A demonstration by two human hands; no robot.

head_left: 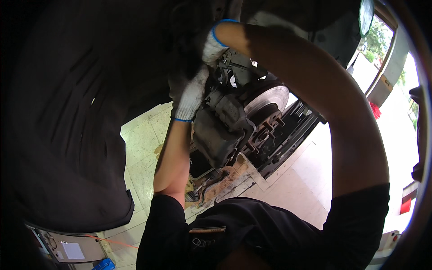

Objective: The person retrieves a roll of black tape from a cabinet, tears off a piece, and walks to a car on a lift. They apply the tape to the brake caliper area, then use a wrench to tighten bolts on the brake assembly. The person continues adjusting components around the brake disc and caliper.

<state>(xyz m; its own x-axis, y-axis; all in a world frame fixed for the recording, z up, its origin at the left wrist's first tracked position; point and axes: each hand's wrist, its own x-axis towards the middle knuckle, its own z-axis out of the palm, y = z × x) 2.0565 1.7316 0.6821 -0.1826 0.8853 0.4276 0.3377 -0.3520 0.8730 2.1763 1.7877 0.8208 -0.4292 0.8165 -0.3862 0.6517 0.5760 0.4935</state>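
Note:
Both my hands wear white knit gloves with blue cuffs and reach up into the dark wheel well of a raised vehicle. My left hand (192, 95) is beside the brake caliper (228, 110), its fingers lost in shadow. Just above it, my right hand (213, 48) reaches in from the right, close to the suspension parts (240, 67). Its fingers are hidden too, so whatever either hand grips does not show. Right of the caliper is the bare brake disc (274, 98), with the wheel hub (268, 128) and its studs sticking out.
A dark wheel-arch liner (67, 135) fills the left side. Below the brake, a dark lift part (288, 139) runs diagonally near the stained floor tiles (240, 173). An orange cord (117, 242) trails by a cabinet (74, 247) at lower left. Bright doorways stand at right.

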